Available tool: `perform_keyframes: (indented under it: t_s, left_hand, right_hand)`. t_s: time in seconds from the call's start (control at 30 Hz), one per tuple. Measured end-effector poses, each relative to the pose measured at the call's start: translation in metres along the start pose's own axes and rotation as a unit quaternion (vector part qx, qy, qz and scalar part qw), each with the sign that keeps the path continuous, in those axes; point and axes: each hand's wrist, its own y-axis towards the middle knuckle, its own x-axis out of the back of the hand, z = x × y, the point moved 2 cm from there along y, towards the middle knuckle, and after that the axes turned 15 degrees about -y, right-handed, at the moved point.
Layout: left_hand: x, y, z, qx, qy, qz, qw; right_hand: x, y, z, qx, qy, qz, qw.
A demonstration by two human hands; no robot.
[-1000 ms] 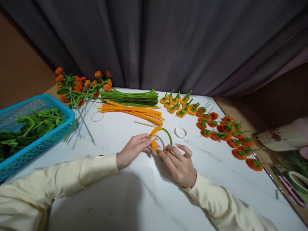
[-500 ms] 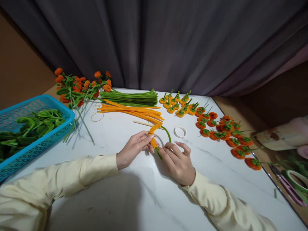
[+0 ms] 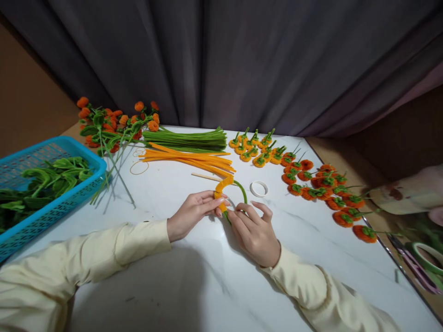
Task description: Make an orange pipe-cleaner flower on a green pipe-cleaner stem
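Note:
In the middle of the white table, my left hand (image 3: pixel 192 213) pinches a bent, zigzag strip of yellow-orange pipe cleaner (image 3: pixel 224 183) between thumb and fingers. A green pipe cleaner (image 3: pixel 244 188) curves out behind it, and a green end shows below the strip. My right hand (image 3: pixel 255 234) has its thumb and forefinger closed at this lower green end, while its other fingers are partly raised. Just beyond the hands lie a thin wooden stick (image 3: pixel 207 177) and a white ring (image 3: pixel 259 188). How the strip and the green piece join is hidden by fingers.
Behind lie green pipe cleaners (image 3: pixel 187 139) and orange pipe cleaners (image 3: pixel 188 158). Yellow flower heads (image 3: pixel 260 160) and orange flower heads (image 3: pixel 342 219) spread rightward. A blue basket (image 3: pixel 81 191) of leaves and finished flowers (image 3: pixel 110 122) are at left; tape (image 3: pixel 427 258) is at right.
The hands have barely moved. The lower part of the orange strip has turned slightly in the fingers, and less of the green end shows beneath it.

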Motion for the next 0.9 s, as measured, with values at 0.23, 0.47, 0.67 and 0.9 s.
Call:
perform_keyframes:
  t_s: [0.23,0.47,0.67,0.9]
  left_hand:
    - [-0.0026,-0.0005,0.0048,0.014,-0.033,0.014,0.999]
    - [-0.0024,-0.0005,0.0058,0.016,-0.031,0.021,0.999]
    - [-0.0004,0.0026,0.0023,0.007,-0.033,0.021,0.999]
    - [-0.0017,0.0019,-0.0007,0.009,-0.01,0.014,1.0]
  right_hand:
    - [0.001,-0.0011,0.002,-0.001,-0.002,-0.011,1.0]
    - [0.0,-0.0017,0.002,-0.002,-0.003,-0.014,1.0]
    - [0.0018,0.0003,0.0006,0.005,0.001,-0.017,1.0]
    - [0.0032,-0.0024,-0.0001,0.017,0.009,-0.013,1.0]
